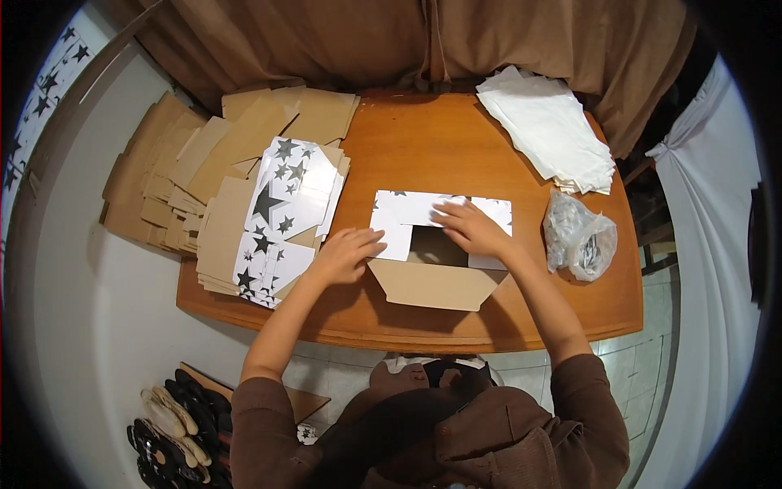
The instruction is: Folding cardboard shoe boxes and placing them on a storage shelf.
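Observation:
In front of me on the table stands a cardboard box (pixel 489 207), white with black stars on its outer face. Its side and far flaps lie folded inward around a dark opening, while the plain brown front flap (pixel 436 284) hangs out toward me. My left hand (pixel 346 254) is at the box's left edge, fingertips on or just over the white left flap (pixel 391 240). Over the far flap reaches my right hand (pixel 474 230), fingers stretched out and palm down, partly covering the right side of the opening. Neither hand grips anything that shows.
Left on the wooden table (pixel 399 147) lie flat star-printed box blanks (pixel 277 212) and brown cardboard sheets (pixel 204 155). White sheets (pixel 546 122) are stacked at the far right, near a clear plastic bag (pixel 578 236). Shoe soles (pixel 175 424) lie low at the left.

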`<act>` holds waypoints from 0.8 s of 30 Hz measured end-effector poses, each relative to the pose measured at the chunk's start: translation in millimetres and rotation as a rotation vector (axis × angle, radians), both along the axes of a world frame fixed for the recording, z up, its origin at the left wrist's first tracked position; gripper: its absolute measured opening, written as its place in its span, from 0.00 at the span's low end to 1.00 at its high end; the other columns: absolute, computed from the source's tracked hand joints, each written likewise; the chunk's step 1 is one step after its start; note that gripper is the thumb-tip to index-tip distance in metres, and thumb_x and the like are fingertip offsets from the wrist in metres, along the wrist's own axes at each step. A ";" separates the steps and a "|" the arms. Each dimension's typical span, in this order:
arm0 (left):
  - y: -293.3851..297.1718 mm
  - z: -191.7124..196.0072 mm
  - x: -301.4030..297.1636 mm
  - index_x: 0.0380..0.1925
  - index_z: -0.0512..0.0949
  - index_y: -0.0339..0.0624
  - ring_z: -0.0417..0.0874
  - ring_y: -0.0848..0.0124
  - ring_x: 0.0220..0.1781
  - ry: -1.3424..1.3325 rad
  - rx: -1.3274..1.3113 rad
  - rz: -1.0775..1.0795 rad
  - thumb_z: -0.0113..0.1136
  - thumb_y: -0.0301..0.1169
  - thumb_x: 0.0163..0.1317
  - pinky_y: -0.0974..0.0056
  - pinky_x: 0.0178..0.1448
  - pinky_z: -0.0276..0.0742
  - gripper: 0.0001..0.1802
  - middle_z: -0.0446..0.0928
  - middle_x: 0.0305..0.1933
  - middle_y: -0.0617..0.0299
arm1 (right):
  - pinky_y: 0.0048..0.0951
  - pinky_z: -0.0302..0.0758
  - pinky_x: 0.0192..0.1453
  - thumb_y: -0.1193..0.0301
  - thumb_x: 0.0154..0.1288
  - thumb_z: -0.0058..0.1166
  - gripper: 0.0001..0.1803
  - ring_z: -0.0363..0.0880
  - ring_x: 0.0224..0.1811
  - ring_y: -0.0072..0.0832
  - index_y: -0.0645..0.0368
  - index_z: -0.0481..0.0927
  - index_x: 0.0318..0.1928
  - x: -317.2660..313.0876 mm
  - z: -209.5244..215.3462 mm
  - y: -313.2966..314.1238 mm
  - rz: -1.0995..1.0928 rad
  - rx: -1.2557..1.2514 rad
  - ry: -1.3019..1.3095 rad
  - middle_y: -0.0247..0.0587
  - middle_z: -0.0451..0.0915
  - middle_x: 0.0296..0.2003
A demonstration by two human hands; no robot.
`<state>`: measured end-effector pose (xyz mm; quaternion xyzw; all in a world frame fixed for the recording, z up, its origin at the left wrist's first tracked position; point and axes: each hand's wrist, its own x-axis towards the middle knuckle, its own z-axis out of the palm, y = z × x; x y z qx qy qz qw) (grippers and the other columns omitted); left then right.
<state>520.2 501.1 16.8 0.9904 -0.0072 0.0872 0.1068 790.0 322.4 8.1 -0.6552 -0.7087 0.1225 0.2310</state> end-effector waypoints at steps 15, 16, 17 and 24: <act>-14.6 -21.0 -1.7 0.32 0.80 0.44 0.77 0.62 0.49 -0.208 -0.215 0.022 0.60 0.33 0.55 0.58 0.54 0.69 0.07 0.79 0.43 0.64 | 0.41 0.64 0.63 0.81 0.55 0.47 0.22 0.72 0.54 0.42 0.58 0.73 0.53 -50.5 0.8 -123.6 -0.441 0.154 0.327 0.47 0.75 0.49; -17.5 -20.9 1.5 0.30 0.79 0.43 0.77 0.63 0.46 -0.260 -0.223 0.069 0.61 0.33 0.55 0.59 0.51 0.70 0.07 0.79 0.39 0.64 | 0.41 0.64 0.63 0.81 0.55 0.47 0.22 0.72 0.54 0.42 0.58 0.73 0.53 -55.9 0.5 -118.9 -0.449 0.155 0.326 0.47 0.75 0.49; -20.4 -20.7 4.4 0.27 0.79 0.42 0.77 0.64 0.42 -0.312 -0.230 0.118 0.61 0.34 0.55 0.59 0.48 0.70 0.08 0.78 0.35 0.63 | 0.40 0.65 0.63 0.81 0.56 0.47 0.23 0.71 0.55 0.44 0.59 0.71 0.55 -61.4 0.0 -113.2 -0.476 0.270 0.280 0.49 0.72 0.52; -30.3 -24.9 15.3 0.21 0.75 0.39 0.76 0.61 0.36 -0.281 -0.229 0.292 0.61 0.38 0.57 0.58 0.42 0.70 0.14 0.74 0.27 0.59 | 0.50 0.59 0.66 0.77 0.56 0.52 0.29 0.57 0.65 0.55 0.56 0.66 0.61 -76.9 -20.0 -89.6 -0.590 0.581 0.017 0.55 0.57 0.63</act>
